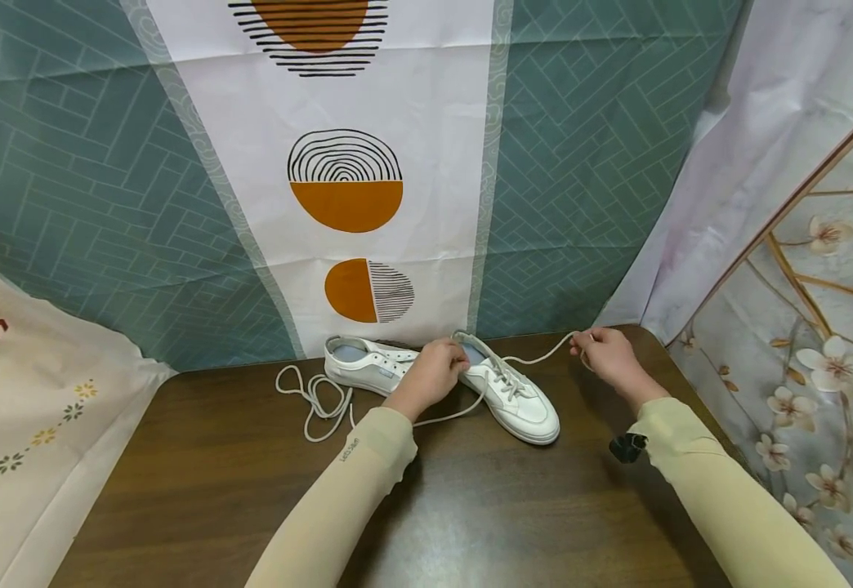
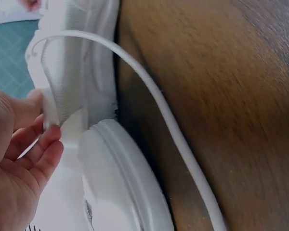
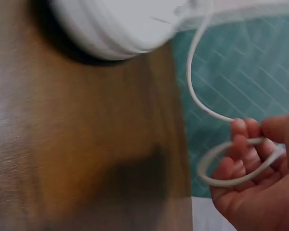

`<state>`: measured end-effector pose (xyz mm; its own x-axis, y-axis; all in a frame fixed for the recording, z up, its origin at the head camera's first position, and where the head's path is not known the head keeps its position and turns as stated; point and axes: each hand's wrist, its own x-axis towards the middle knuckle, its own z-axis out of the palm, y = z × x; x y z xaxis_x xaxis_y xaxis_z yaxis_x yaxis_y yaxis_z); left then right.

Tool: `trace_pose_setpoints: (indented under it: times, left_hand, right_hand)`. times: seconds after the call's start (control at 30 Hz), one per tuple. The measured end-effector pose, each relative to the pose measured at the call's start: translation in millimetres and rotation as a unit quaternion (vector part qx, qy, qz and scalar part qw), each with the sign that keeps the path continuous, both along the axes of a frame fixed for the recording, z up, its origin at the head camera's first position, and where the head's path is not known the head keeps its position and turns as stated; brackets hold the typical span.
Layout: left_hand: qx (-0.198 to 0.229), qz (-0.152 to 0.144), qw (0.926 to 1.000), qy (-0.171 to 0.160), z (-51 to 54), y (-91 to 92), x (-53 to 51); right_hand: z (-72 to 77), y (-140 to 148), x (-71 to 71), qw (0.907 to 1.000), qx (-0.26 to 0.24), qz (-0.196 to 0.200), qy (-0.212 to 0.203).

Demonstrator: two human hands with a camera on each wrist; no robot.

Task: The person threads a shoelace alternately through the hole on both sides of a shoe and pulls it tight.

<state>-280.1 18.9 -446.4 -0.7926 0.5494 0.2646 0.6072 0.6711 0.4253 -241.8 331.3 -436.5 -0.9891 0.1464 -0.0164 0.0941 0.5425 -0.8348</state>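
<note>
A white lace-up sneaker [image 1: 529, 412] points toe forward on the table, partly laced. My left hand [image 1: 434, 371] is at its opening; in the left wrist view thumb and fingers pinch the shoe's upper edge [image 2: 49, 108]. One white shoelace [image 2: 168, 110] leaves an eyelet and curves over the tabletop. Off to the right, my right hand [image 1: 610, 359] grips the other lace end [image 1: 540, 358], which stretches from the sneaker. The right wrist view shows that lace looped through the fingers [image 3: 238, 161]. A second white sneaker [image 1: 356, 371] lies left, partly hidden behind my left hand.
A loose white lace [image 1: 316, 396] lies coiled left of the second sneaker. The brown wooden table [image 1: 250, 490] ends at a patterned cloth backdrop [image 1: 441, 204] close behind the shoes. A floral cloth [image 1: 801, 408] hangs along the right. A small dark device [image 1: 627, 447] is at my right wrist.
</note>
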Motion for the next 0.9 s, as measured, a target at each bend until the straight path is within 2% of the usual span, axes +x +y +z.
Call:
trace_pose_setpoints:
  times: [0.1,0.2,0.3,0.4,0.5,0.57,0.73,0.9]
  left_hand:
    - [0.018,0.009,0.9997,-0.012,3.7,-6.8,0.6]
    - [0.046,0.027,0.9985,-0.01,10.5,-17.3,2.1]
    - [0.072,0.047,0.9963,-0.001,19.5,-30.3,4.4]
    - [0.089,0.067,0.9938,0.012,28.1,-43.8,7.7]
    - [0.105,0.082,0.9909,0.023,31.4,-55.2,10.8]
    - [0.108,0.091,0.9895,0.029,31.7,-61.0,11.8]
    - [0.115,0.095,0.9881,0.038,29.6,-67.8,13.9]
    - [0.119,0.084,0.9885,0.039,29.7,-71.5,17.3]
  right_hand:
    - [-9.6,-13,5.2,0.9948,0.09,0.04,-0.024]
    - [-15.7,-28,12.1,0.984,0.152,0.078,-0.051]
    - [-15.7,-43,20.3,0.9747,0.193,0.09,-0.069]
    - [-11.6,-60,28.6,0.9656,0.243,0.07,-0.061]
    - [-9.5,-81,37.4,0.9541,0.292,0.046,-0.047]
    - [-9.1,-99,43.0,0.9499,0.308,0.031,-0.041]
    - [-19.7,-140,47.0,0.9534,0.301,-0.003,-0.014]
    - [-37.4,-153,37.8,0.9504,0.31,-0.02,0.017]
